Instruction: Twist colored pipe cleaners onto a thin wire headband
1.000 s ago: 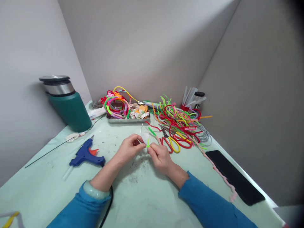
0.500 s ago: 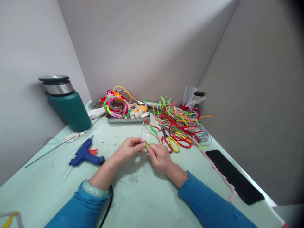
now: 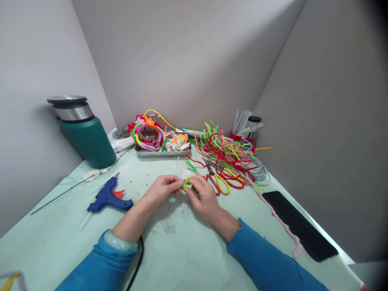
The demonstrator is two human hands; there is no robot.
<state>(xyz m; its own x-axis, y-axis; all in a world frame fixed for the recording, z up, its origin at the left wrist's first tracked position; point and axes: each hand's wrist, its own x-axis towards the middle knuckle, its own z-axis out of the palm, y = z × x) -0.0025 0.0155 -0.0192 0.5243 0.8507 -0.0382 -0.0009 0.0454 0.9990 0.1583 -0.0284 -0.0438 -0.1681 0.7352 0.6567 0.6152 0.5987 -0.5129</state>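
My left hand (image 3: pixel 165 189) is closed, thumb against forefinger, on a thin white curved strip (image 3: pixel 177 165) whose free end rises above the fingers. Touching it from the right, my right hand (image 3: pixel 202 196) pinches a bright green pipe cleaner (image 3: pixel 186 182) at the point where the hands meet. The pipe cleaner appears bent around the strip, though fingers hide part of it. Just beyond the hands lie a short green-tipped fuzzy piece (image 3: pixel 191 166) and a twisted red pipe cleaner (image 3: pixel 195 161). Scissors with red and yellow handles (image 3: pixel 222 184) rest right of my right hand.
A blue glue gun (image 3: pixel 109 197) lies left, beside a green bottle (image 3: pixel 87 139). At the back are a metal tray (image 3: pixel 163 154) holding colourful headbands and paper cutouts, and a pipe cleaner heap (image 3: pixel 226 147). A black phone (image 3: pixel 298 224) lies right.
Both hands have shifted slightly left. The fingers of my right hand have loosened and spread a little, showing more of the green pipe cleaner. The white strip has moved left with the hands.
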